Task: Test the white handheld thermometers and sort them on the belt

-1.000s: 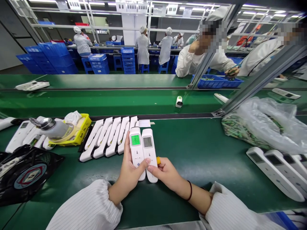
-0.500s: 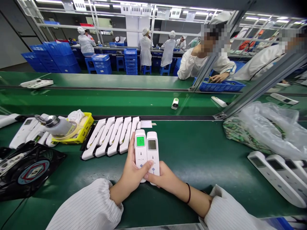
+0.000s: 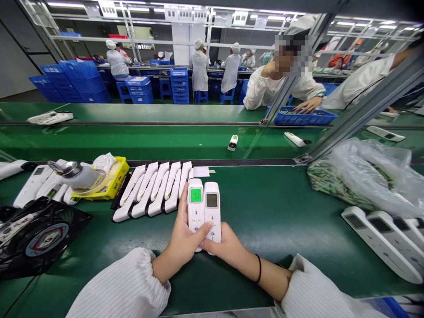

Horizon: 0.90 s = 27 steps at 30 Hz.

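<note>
Two white infrared thermometers stand side by side above the green bench, screens towards me. My left hand (image 3: 183, 236) is closed around the left thermometer (image 3: 196, 208), whose screen glows green with digits. Its thumb reaches across onto the front of the right thermometer (image 3: 212, 212), near the buttons. That one has a grey, unlit screen. My right hand (image 3: 227, 243) grips the right thermometer low on its handle, thumb across the front. The backs of both devices and most of my fingers are hidden.
Left of my hands lie a row of white thermometers (image 3: 159, 187), a yellow basket (image 3: 115, 187), a metal bottle (image 3: 77, 176) and a black fan (image 3: 46, 238). To the right are a plastic bag (image 3: 361, 176) and more thermometers (image 3: 377, 243). Beyond runs a green conveyor (image 3: 149, 141); a co-worker (image 3: 265, 84) sits opposite.
The devices on the conveyor have shifted left. Digits on the green screen look different. My hands keep their grip, nearly still. The co-worker's hand has moved over the blue bin.
</note>
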Available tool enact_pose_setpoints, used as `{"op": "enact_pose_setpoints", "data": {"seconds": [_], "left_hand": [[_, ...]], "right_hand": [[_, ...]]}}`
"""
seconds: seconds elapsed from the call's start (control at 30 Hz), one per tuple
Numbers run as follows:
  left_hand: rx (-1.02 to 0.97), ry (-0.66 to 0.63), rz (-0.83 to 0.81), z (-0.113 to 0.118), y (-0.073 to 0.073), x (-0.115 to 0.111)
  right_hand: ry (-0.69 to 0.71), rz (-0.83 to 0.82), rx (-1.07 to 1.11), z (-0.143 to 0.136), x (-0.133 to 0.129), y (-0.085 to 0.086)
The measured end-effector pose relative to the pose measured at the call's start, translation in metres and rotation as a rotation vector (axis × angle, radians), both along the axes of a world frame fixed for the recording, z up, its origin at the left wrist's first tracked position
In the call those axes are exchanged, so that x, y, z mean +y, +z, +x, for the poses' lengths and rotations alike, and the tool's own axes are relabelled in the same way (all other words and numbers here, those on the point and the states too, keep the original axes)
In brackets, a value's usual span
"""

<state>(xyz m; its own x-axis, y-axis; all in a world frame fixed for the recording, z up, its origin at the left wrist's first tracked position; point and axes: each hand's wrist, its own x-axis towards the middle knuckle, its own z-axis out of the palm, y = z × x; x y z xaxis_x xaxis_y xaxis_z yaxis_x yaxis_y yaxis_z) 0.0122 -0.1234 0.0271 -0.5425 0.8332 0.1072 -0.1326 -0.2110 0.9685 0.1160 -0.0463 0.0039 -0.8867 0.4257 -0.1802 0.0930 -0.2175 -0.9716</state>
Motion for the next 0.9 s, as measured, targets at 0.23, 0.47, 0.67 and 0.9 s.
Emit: {"op": "enact_pose_setpoints", "data": {"seconds": [0.23, 0.47, 0.67, 0.9], "left_hand": [[-0.029, -0.020, -0.006, 0.000, -0.002, 0.000], [-0.128, -0.149, -0.005, -0.011, -0.007, -0.004], [0.064, -0.084, -0.018, -0.005, -0.005, -0.008], [-0.013, -0.085, 0.058, -0.015, -0.002, -0.004]], "right_hand": [[0.024, -0.020, 0.030, 0.001, 0.001, -0.002], [0.021, -0.072, 0.077, 0.004, 0.007, 0.005], [0.044, -0.117, 0.182, 0.006, 0.005, 0.007], [0.000, 0.041, 0.056, -0.001, 0.015, 0.012]]}}
